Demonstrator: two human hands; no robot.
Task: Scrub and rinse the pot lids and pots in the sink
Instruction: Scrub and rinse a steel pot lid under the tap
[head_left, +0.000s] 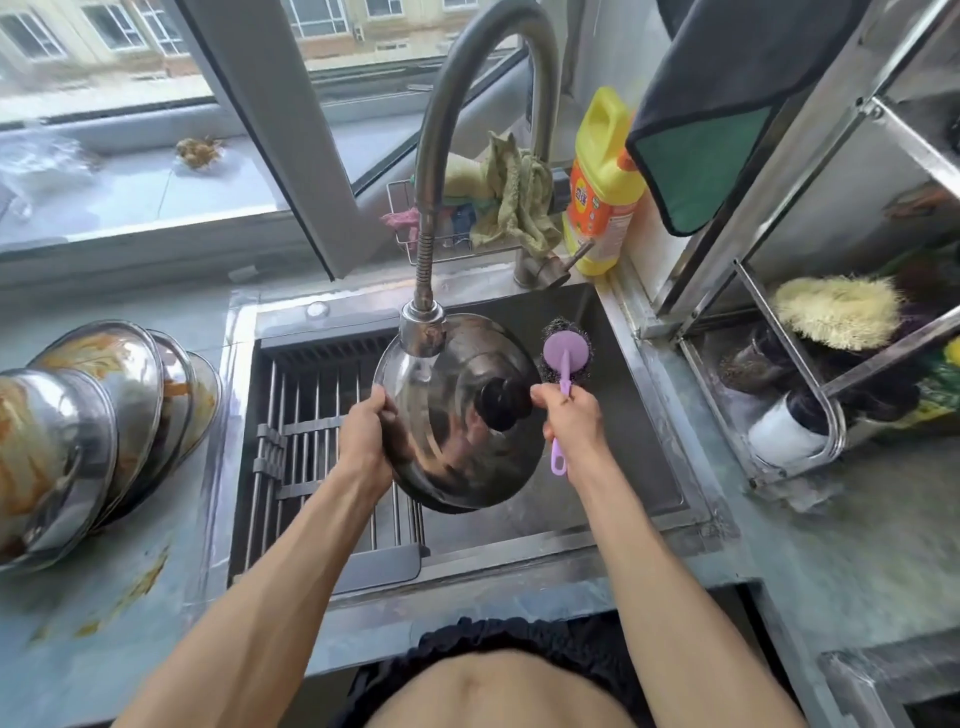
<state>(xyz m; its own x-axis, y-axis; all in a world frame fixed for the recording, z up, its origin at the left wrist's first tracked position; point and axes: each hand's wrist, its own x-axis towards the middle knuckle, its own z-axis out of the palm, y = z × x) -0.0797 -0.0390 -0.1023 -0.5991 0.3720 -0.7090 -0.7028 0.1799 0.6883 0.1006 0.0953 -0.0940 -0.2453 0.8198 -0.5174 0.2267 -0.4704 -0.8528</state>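
two bare forearms, no sleeves, no watch, no rings or bands visible on either wrist. left hand (366, 434) and right hand (571, 423) ungloved, nails short as far as can be told. lean arms with visible tendons along the forearms. torso bare at the bottom edge of the view. dark, black-looking shorts with a gathered, ruffled elastic waistband (498, 631) across the waist. nothing else worn within view.
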